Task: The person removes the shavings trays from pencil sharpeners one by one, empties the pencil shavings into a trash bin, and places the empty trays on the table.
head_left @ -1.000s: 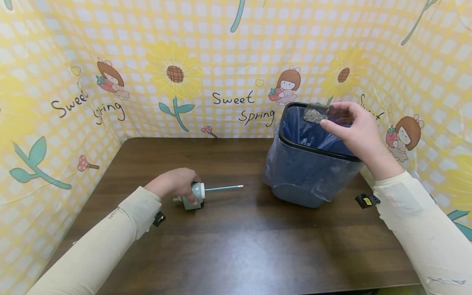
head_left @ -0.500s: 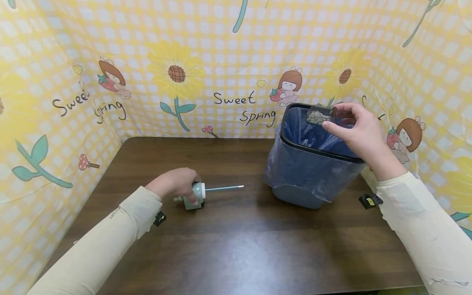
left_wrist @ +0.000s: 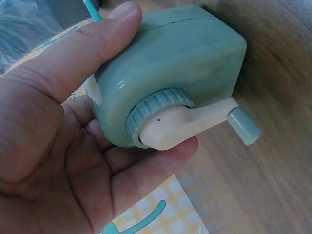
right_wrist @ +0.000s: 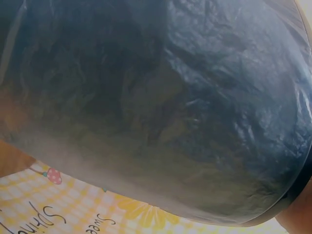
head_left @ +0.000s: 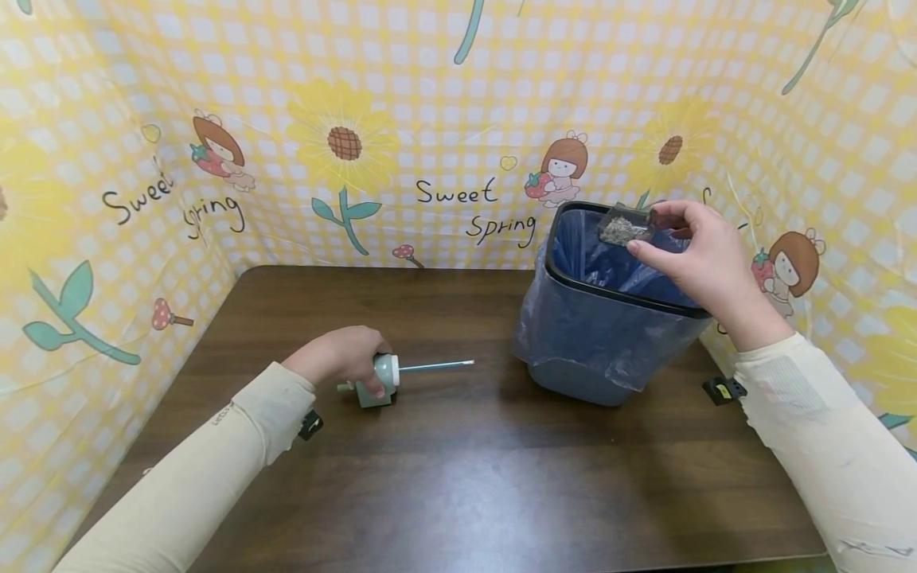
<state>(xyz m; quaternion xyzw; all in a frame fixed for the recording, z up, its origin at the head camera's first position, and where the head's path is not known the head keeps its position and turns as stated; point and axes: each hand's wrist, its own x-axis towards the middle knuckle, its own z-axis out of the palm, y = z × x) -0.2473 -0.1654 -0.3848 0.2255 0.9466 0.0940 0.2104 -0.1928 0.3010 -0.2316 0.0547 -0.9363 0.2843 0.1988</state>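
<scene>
1. While the left hand point(head_left: 345, 354) grips a pale-green plastic crank sharpener point(left_wrist: 170, 58) at left, the right hand point(head_left: 709, 263) pinches a translucent rectangular shavings tray point(head_left: 625, 229).
2. That tray hangs over a blue-grey, bag-lined plastic bin point(head_left: 583, 383), far right.

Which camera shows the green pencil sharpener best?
The left wrist view: the sharpener looms large, its crank plain. The head view shows it small, partly behind the left hand; the right wrist view, none.
</scene>
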